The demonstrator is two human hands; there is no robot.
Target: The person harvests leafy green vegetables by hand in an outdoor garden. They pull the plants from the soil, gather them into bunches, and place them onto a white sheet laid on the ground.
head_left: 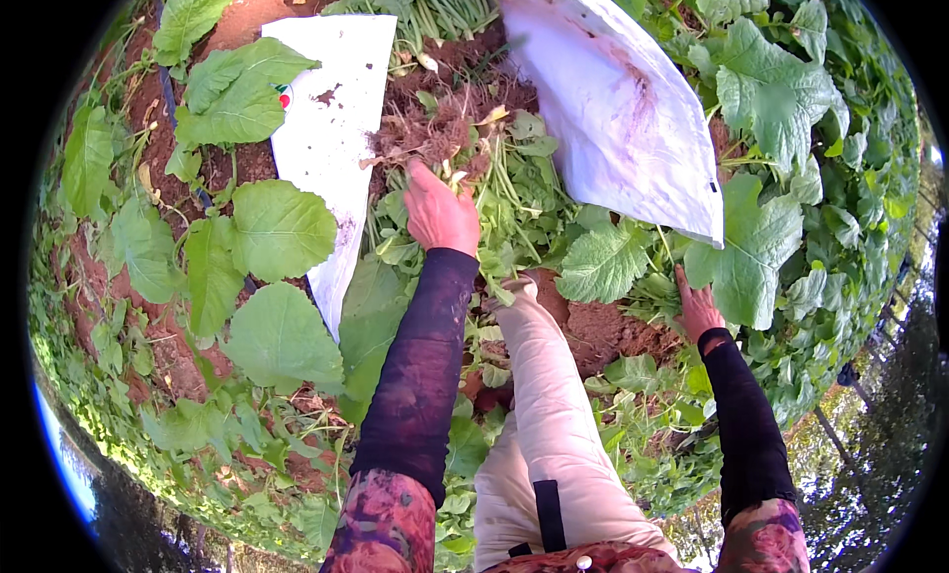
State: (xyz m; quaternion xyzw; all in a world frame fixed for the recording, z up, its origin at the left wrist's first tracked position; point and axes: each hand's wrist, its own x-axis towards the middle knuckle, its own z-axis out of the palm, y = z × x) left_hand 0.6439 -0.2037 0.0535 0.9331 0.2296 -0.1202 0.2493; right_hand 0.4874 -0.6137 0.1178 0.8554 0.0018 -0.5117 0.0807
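Note:
My left hand (441, 213) is closed around a bunch of uprooted leafy greens (501, 182). Their soil-covered roots (427, 130) stick out past my fingers, and the leaves trail off to the right. Lower right, my right hand (698, 306) reaches in among low green plants (652, 294), beside a broad leaf. One finger shows stretched along the foliage; the others are mostly hidden, so whether they grip anything is unclear. Two white sheet-like flaps (331, 103), possibly of one sack, flank the bunch; the larger right flap (623, 108) is smeared with soil.
More pulled greens (445, 11) with pale stems lie between the flaps at the far side. Large-leaved plants (282, 227) grow on the left, with denser ones (776, 84) on the right. Reddish soil (603, 336) shows beside my light trousers (554, 375).

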